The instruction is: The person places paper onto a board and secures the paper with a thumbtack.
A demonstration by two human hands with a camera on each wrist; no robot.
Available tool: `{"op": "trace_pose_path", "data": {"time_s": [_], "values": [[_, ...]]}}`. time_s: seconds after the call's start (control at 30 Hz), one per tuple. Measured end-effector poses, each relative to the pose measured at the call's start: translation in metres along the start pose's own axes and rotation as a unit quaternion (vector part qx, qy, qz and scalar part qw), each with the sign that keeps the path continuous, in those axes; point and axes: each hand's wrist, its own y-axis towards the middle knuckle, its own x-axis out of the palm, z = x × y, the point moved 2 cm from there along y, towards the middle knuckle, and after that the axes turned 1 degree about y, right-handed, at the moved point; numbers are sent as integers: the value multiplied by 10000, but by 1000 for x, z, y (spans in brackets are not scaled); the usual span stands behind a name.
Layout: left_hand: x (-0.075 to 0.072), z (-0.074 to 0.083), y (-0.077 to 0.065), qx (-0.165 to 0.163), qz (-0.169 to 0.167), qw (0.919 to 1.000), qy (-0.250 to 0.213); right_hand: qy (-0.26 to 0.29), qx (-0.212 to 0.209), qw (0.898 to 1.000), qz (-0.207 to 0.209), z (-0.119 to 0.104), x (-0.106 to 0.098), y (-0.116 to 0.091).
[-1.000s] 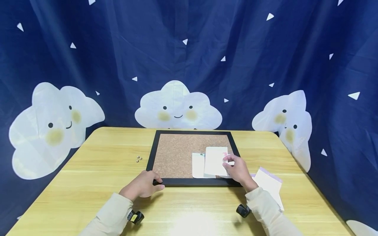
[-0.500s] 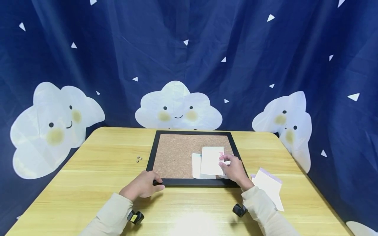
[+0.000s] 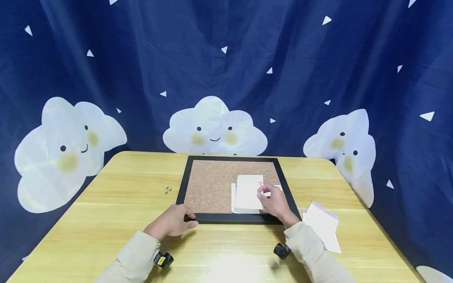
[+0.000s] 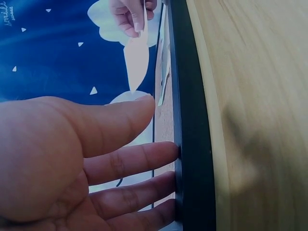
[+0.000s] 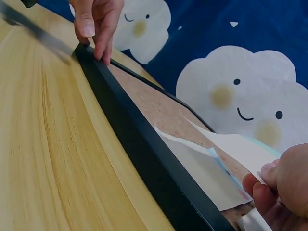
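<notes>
A cork board (image 3: 209, 188) in a black frame lies flat on the table. My right hand (image 3: 276, 202) pinches the right edge of a white note sheet (image 3: 247, 193) bearing a small pink print. In the right wrist view this sheet slants above the cork, its far end curling up. Under it, another white sheet (image 5: 202, 171) with a blue strip lies on the board, mostly covered in the head view. My left hand (image 3: 170, 221) rests at the board's near left corner; in the left wrist view its fingertips touch the black frame (image 4: 195, 144) and the thumb stretches out.
Several small silvery pieces (image 3: 167, 190) lie on the table left of the board. To the right are white sheets (image 3: 322, 224) with purple edges, overlapping. The wooden table (image 3: 226, 251) backs onto a blue curtain (image 3: 226, 70) with smiling clouds.
My right hand has carried the pinched sheet leftward across the board, so it now covers most of the sheet lying below. My left hand has stayed at the frame corner.
</notes>
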Motion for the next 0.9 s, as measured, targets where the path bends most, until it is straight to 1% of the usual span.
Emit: {"op": "trace_pose_path", "data": {"time_s": [0.23, 0.5, 0.9], "values": [[0, 1, -1, 38, 47, 10000, -7, 326, 70, 9994, -100, -3, 7, 1], [1, 0, 0, 91, 89, 9999, -7, 157, 74, 9997, -145, -7, 14, 1], [2, -1, -1, 55, 98, 9999, -26, 228, 199, 9990, -329, -13, 24, 2]]}}
